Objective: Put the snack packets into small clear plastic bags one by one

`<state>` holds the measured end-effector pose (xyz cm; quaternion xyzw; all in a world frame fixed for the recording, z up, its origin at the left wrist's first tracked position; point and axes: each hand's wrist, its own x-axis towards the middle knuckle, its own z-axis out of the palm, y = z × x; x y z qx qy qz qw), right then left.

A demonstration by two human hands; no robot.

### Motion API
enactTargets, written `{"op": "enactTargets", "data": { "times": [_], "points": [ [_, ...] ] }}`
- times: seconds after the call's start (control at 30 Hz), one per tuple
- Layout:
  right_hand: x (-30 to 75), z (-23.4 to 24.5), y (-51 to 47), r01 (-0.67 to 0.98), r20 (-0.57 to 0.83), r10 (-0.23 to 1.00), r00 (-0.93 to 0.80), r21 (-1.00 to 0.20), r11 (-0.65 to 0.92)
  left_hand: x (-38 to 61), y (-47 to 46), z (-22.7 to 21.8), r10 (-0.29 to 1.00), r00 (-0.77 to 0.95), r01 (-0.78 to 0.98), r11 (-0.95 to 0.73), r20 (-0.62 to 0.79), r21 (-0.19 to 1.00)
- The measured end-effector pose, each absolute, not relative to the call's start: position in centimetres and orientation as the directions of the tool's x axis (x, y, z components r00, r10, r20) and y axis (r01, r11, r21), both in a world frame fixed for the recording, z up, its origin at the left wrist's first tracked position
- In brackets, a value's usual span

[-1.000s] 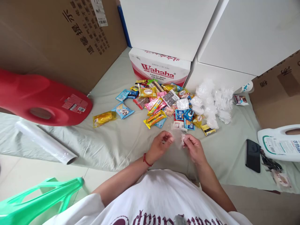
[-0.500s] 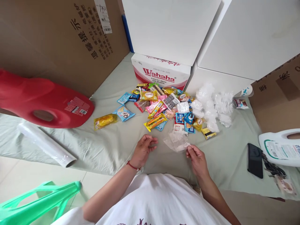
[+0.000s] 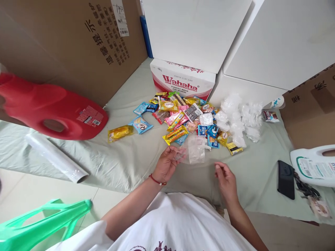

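- Left hand (image 3: 165,164): thumb and fingers pinched on the near-left end of a clear plastic bag (image 3: 196,151); red bracelet (image 3: 157,180) on that wrist.
- Right hand (image 3: 226,181): half curled, thumb close to index finger, just right of the bag; film too see-through there, can't tell if the fingers touch it.
- Clear bag: between the hands, in front of the snack pile (image 3: 175,118), partly overlapping its near edge in view; looks flat, nothing visible inside.
- Snack pile: mixed small wrapped packets, yellow, pink, blue, brown, overlapping, middle of the cloth-covered bench (image 3: 125,162).
- Left of pile: blue packet (image 3: 141,124), yellow packet (image 3: 120,133) just beside it, lying flat.
- Right of pile: heap of crumpled clear plastic (image 3: 235,118), up against the packets; contents unclear.
- Behind pile: Wahaha carton (image 3: 184,82), with a large white box (image 3: 193,31) above it.
- Left side: red bottle (image 3: 65,101) on its side by a cardboard box (image 3: 62,42); roll of clear film (image 3: 56,157) lying slantwise near bench edge.
- Right side: black phone (image 3: 286,179) flat, dark keys-like bundle (image 3: 306,188) beside it, white bottle (image 3: 314,167) on its side.
- Far right back: paper cup (image 3: 277,102) tipped over, small dark packet (image 3: 270,116) near it.
- Floor, lower left: green plastic stool (image 3: 78,208), partly cut off.
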<state>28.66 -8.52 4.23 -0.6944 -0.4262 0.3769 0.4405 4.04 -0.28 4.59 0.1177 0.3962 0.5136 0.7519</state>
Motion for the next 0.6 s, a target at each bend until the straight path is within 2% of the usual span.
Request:
{"op": "enactTargets", "data": {
  "times": [0.03, 0.1, 0.17, 0.23, 0.3, 0.4, 0.47, 0.5, 0.53, 0.6],
  "points": [
    [28.7, 4.6, -8.3, 0.327, -0.046, 0.924, 0.379, -0.928, -0.18, 4.0, -0.4, 4.8, 0.875, 0.163, -0.672, 0.436, -0.455, 0.599],
    [28.0, 5.3, -7.3, 0.468, 0.141, 0.939, 0.312, -0.883, -0.023, 4.3, -0.7, 5.2, 0.886, 0.175, -0.656, 0.43, -0.429, 0.621],
    [26.3, 5.5, -5.6, 0.557, 0.207, 0.964, 0.169, -0.827, 0.08, 4.9, -1.0, 5.4, 0.89, 0.176, -0.649, 0.426, -0.42, 0.631],
    [24.3, 5.1, -3.7, 0.574, 0.179, 0.98, 0.087, -0.813, 0.097, 5.4, -1.0, 5.3, 0.895, 0.121, -0.642, 0.4, -0.429, 0.654],
    [22.9, 4.4, -2.1, 0.491, 0.118, 0.99, 0.082, -0.869, 0.063, 5.5, -0.7, 4.9, 0.894, -0.017, -0.608, 0.346, -0.447, 0.715],
    [22.3, 4.6, -0.8, 0.206, -0.026, 0.998, 0.056, -0.978, -0.038, 4.4, 0.1, 3.9, 0.872, -0.25, -0.462, 0.274, -0.421, 0.843],
    [22.7, 5.6, -0.4, 0.034, -0.131, 0.991, -0.005, -0.991, -0.131, 3.4, 0.5, 3.5, 0.869, -0.327, -0.354, 0.251, -0.371, 0.901],
    [22.9, 6.1, -0.3, -0.003, -0.165, 0.985, -0.042, -0.986, -0.166, 2.9, 0.6, 3.4, 0.872, -0.347, -0.318, 0.238, -0.346, 0.918],
    [22.9, 6.6, -0.2, 0.006, -0.182, 0.98, -0.077, -0.983, -0.182, 2.7, 0.6, 3.4, 0.873, -0.365, -0.298, 0.218, -0.323, 0.929],
    [22.5, 6.9, -0.3, 0.13, -0.178, 0.972, -0.153, -0.979, -0.158, 2.7, 0.5, 3.5, 0.878, -0.388, -0.3, 0.166, -0.279, 0.939]
  ]
}}
